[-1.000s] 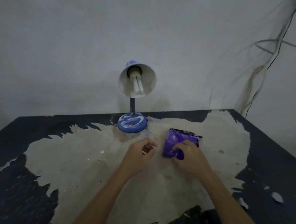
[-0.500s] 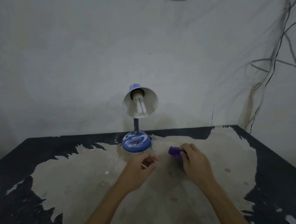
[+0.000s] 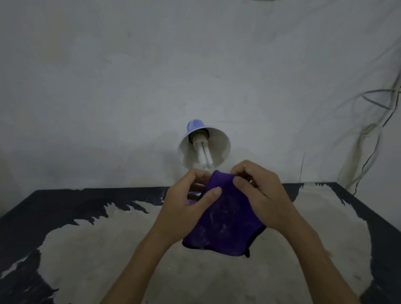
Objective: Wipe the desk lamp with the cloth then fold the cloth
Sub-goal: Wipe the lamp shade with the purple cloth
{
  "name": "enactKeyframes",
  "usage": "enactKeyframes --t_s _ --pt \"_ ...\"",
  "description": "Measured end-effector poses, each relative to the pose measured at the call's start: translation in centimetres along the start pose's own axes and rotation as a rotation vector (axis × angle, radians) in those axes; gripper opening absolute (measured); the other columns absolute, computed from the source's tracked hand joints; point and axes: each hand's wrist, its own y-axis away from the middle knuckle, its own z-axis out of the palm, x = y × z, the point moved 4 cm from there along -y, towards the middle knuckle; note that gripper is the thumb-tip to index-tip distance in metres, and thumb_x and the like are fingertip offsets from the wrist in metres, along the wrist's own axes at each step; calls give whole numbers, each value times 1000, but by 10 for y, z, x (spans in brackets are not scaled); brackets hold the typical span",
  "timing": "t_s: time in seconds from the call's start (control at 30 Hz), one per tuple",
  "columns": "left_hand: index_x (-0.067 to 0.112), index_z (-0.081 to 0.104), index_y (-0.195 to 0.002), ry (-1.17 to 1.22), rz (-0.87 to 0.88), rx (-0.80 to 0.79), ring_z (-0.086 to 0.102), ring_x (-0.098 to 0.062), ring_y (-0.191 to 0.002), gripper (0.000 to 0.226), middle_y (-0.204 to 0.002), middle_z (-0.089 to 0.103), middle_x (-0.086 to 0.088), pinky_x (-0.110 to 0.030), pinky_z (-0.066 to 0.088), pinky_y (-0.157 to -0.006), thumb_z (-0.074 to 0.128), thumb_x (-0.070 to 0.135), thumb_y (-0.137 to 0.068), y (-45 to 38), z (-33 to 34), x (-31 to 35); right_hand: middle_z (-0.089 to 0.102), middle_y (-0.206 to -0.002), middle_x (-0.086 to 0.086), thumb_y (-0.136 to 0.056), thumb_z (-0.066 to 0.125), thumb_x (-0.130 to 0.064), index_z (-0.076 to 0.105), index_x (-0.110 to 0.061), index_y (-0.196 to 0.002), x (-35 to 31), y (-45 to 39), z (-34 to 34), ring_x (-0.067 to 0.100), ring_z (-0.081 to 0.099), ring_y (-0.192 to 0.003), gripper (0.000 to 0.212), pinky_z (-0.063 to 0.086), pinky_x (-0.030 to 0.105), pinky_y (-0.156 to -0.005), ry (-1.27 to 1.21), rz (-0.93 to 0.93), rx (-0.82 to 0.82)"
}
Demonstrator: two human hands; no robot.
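Observation:
A purple cloth (image 3: 225, 226) with a dark edge hangs in the air above the table, held up by both hands. My left hand (image 3: 187, 205) pinches its upper left side with the thumb across the fabric. My right hand (image 3: 260, 193) grips its upper right edge. Behind the hands stands the blue desk lamp (image 3: 203, 147): its white shade faces me with a folded tube bulb inside. The lamp's stem and blue base are mostly hidden by my left hand and the cloth.
The table (image 3: 95, 251) is black with a large worn, pale patch in the middle. A grey wall rises right behind it. Loose cables (image 3: 384, 120) hang down the wall at the far right corner.
My right hand lifted the cloth off the table, and my left hand came up and took hold of it too. The cloth now hangs partly opened. The camera tilted upward.

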Motion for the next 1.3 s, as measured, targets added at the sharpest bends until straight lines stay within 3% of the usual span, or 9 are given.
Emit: enactKeyframes --t_s 0.13,0.27,0.4,0.53,0.73,0.87,1.03,1.2,1.3 --pt "30 64 -107 -8 33 59 70 -19 -86 12 -96 71 6 -39 61 -69 61 38 -98 -7 -7 8 68 -84 -7 -100 49 -20 65 -18 -94 -7 -13 14 13 66 -76 17 55 29 -64 -20 8 -29" --pt "28 65 -100 -58 76 185 68 -12 -83 4 -90 69 11 -24 57 -68 62 30 -99 -16 -17 15 67 -92 -12 -100 57 -19 59 -26 -105 -11 -15 25 10 68 -83 9 54 20 -65 -102 5 53" --pt "30 63 -91 11 -8 312 69 -11 -79 8 -84 68 8 -27 59 -64 66 25 -97 -23 -24 20 64 -110 -15 -90 68 -36 48 -37 -116 -19 0 50 12 68 -100 33 58 23 -74 -246 -5 23" --pt "32 61 -93 81 -85 243 72 -11 -87 11 -90 69 7 -29 63 -65 71 26 -94 -33 -25 27 52 -131 -27 -89 69 -39 34 -43 -139 -22 0 68 4 59 -120 61 54 18 -89 -255 -14 1" --pt "22 68 -97 34 42 135 75 -11 -80 8 -83 75 6 -24 61 -69 73 26 -92 -46 -34 33 64 -121 -14 -102 48 -15 49 -26 -137 -7 -14 53 11 65 -105 37 50 17 -83 -164 -48 147" --pt "18 68 -91 -203 296 330 67 -7 -75 6 -81 69 12 -11 49 -62 71 14 -94 -52 -48 37 65 -112 -7 -97 52 -13 60 -17 -129 2 -31 22 0 61 -98 33 47 12 -81 51 -94 335" --pt "10 68 -99 -254 325 492 64 -12 -85 8 -93 66 6 -14 50 -67 70 14 -93 -64 -58 16 62 -108 0 -92 58 0 65 -3 -126 14 -59 -15 -6 55 -92 36 40 2 -85 255 -135 538" --pt "11 69 -103 -280 347 548 65 -14 -85 12 -96 68 -3 -26 55 -66 72 6 -92 -65 -53 -9 60 -109 1 -90 62 5 63 -6 -131 26 -81 -14 -12 55 -91 43 40 1 -79 205 -73 526" --pt "10 72 -103 -336 402 582 66 -12 -83 13 -94 68 -4 -23 54 -68 70 3 -93 -64 -53 -17 59 -112 2 -87 57 -1 62 -7 -132 29 -85 -5 -11 55 -94 45 40 2 -77 157 -72 477"
